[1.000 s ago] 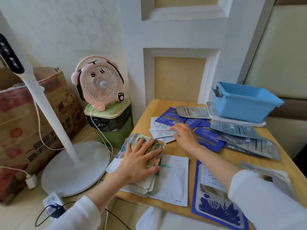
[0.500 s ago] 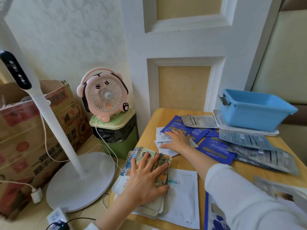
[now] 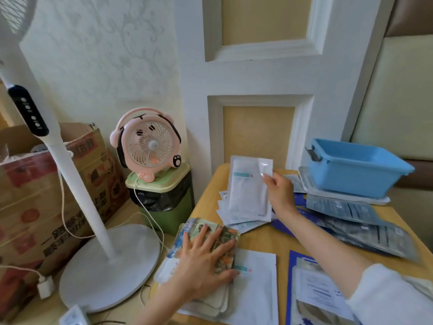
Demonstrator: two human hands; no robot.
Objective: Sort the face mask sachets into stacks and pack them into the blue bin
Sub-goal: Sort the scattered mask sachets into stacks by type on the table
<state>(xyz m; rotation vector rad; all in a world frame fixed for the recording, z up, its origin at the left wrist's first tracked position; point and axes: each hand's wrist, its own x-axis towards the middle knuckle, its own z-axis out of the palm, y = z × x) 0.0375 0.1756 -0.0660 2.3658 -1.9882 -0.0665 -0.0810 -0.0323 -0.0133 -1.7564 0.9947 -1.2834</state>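
Note:
My right hand (image 3: 278,192) pinches a white sachet (image 3: 248,187) by its right edge and holds it upright above a loose pile of white sachets (image 3: 236,219) on the wooden table (image 3: 262,238). My left hand (image 3: 201,256) presses flat on a stack of patterned sachets (image 3: 227,242) at the table's front left. A larger white sachet (image 3: 255,285) lies under that stack. Dark blue sachets (image 3: 297,205) lie behind my right arm, grey ones (image 3: 344,209) spread to the right. The blue bin (image 3: 353,170) stands at the back right on a white lid.
A blue-edged sachet (image 3: 314,292) lies at the front under my right sleeve. Left of the table stand a green waste bin (image 3: 164,207) with a pink fan (image 3: 147,141) on it, a white floor fan's pole and base (image 3: 110,266) and a cardboard box (image 3: 46,195).
My right hand has lifted one white sachet off the pile and holds it upright. The left hand stays pressed on the patterned stack. The view has tilted upward.

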